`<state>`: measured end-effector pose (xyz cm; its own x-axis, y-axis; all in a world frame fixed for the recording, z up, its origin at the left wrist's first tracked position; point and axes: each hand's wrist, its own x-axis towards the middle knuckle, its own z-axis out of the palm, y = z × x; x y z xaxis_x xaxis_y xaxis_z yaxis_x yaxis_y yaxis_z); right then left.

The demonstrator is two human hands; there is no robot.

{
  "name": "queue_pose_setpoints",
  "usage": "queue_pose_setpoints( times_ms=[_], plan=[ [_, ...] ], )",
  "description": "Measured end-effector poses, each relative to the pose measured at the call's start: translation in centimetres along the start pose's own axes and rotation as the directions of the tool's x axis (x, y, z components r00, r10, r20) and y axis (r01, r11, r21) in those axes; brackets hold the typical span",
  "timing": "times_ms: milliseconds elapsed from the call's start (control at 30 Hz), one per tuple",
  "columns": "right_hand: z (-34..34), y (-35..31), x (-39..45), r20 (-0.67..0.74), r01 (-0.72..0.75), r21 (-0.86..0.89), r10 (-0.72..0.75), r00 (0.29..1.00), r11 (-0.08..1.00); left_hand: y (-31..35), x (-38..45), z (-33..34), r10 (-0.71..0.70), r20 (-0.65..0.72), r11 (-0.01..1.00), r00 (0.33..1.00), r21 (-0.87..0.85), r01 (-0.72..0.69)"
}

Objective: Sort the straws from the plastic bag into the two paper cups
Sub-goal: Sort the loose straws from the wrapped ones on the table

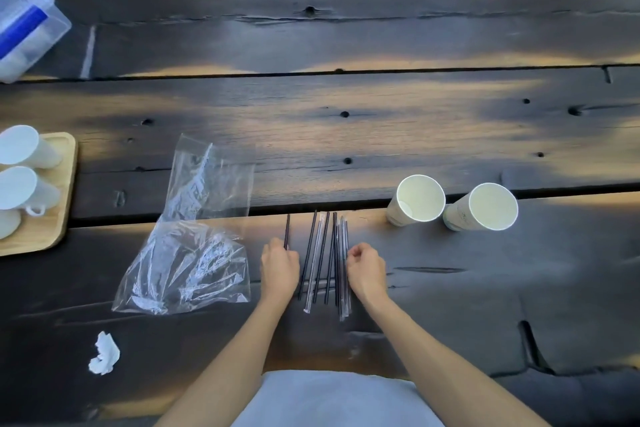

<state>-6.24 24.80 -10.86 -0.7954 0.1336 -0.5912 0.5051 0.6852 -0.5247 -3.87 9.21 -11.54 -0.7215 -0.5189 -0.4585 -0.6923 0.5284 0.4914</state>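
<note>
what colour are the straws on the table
Black straws, some in clear wrappers; head view.

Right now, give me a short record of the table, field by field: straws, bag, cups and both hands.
straws: black straws lie loose on the wooden table, some in clear wrappers
bag: plastic bag, left of the straws, looks empty
cups: two paper cups, upright, no straws inside
left hand: left hand pinches one straw
right hand: right hand curled over the wrapped bunch

No text or label can be read.
</note>
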Motion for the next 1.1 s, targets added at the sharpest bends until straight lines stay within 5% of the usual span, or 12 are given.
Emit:
queue_pose_setpoints(
  times_ms=[200, 433, 700, 867, 1100],
  plan=[
    [1.3, -1.8, -0.5, 0.048, 0.206, -0.199, -0.2, 0.979, 0.958, -0.5, 0.2, 0.8, 0.048, 0.072, 0.999, 0.996, 0.012, -0.049],
    [1.5, -1.9, -0.2, 0.049, 0.193, -0.376, -0.189, 0.981, 0.906, 0.1, -0.4, 1.6, 0.067, 0.107, 0.99, 0.992, 0.116, -0.079],
    [1.3, -1.7, 0.3, 0.046, 0.147, -0.388, -0.141, 0.989, 0.91, 0.8, -1.1, 2.1, 0.036, 0.14, 0.988, 0.989, 0.142, -0.056],
    [1.4, -1.9, 0.4, 0.068, 0.105, -0.39, -0.085, 0.994, 0.915, 1.1, -1.0, 1.8, -0.045, 0.161, 0.999, 0.986, -0.003, 0.047],
    [0.4, -1.5, 0.7, 0.098, -0.007, -0.191, 0.026, 0.995, 0.982, 0.6, -1.0, 1.2, -0.075, 0.117, 0.992, 0.99, -0.093, 0.087]
  ],
)
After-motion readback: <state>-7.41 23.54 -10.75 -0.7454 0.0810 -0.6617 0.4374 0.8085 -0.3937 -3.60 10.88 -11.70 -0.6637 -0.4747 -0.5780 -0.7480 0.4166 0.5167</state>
